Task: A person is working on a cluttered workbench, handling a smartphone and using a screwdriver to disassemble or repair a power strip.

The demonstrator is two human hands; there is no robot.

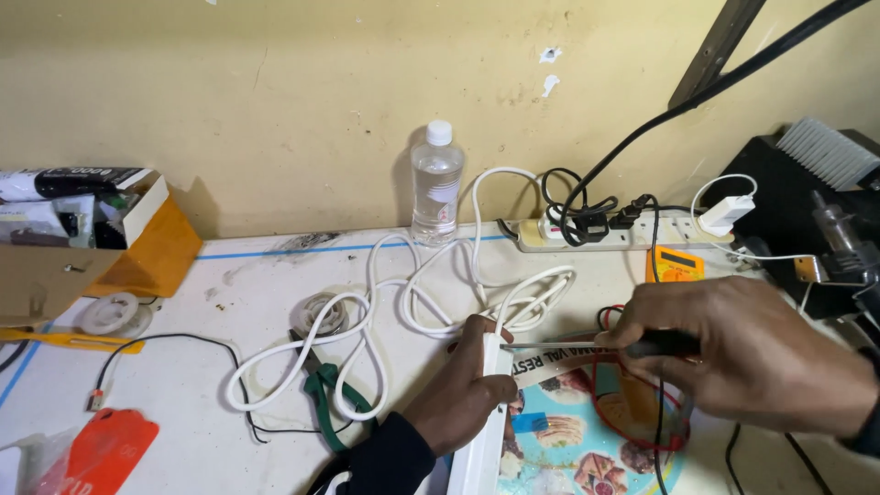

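Note:
My left hand [463,390] grips a long white power strip body [484,440] near its upper end, holding it on edge at the table's front. My right hand [747,353] holds a screwdriver [587,346] by its dark handle, the thin metal shaft pointing left with its tip at the top end of the strip. The strip's white cable [367,321] runs off in loose loops across the table to the left and back.
Green-handled pliers [325,390] lie under the cable loops. A clear water bottle [435,183] stands at the wall beside a second power strip [596,234] with plugs. A yellow multimeter [674,266], a cardboard box [101,238], an orange packet [101,449] and a printed sheet [577,440] are around.

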